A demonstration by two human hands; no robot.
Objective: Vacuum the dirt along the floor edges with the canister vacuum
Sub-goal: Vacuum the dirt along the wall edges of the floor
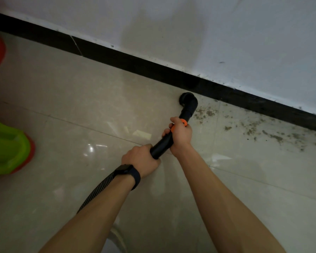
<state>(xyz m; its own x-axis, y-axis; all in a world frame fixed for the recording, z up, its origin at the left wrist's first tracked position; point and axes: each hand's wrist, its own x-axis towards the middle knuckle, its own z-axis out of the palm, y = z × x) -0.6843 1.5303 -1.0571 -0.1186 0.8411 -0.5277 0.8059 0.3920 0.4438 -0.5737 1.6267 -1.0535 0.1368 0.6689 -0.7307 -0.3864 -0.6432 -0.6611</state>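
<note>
We look down along two bare forearms at a glossy beige tile floor (80, 106) where it meets a black baseboard (135, 63) under a white wall (190, 24). A black vacuum wand (161, 146) runs diagonally away from us, between and through both hands. Its angled round brush nozzle (188, 101) sits on the floor just ahead of the right hand, touching or almost touching the baseboard.

The right hand (181, 136) is the forward one: its fingers curl over the wand at an orange collar (184, 122), gripping it from above. The left hand (140, 157) is closed in a fist around the wand's rear end, nearer to us, with a dark watch (130, 172) on its wrist. From under that wrist a ribbed black hose (97, 190) trails back beneath the left forearm.

To the right of the nozzle, brownish dirt (252, 129) lies scattered along the floor edge beside the baseboard. At the far left edge we see a blurred bright green plastic object (5, 143).
</note>
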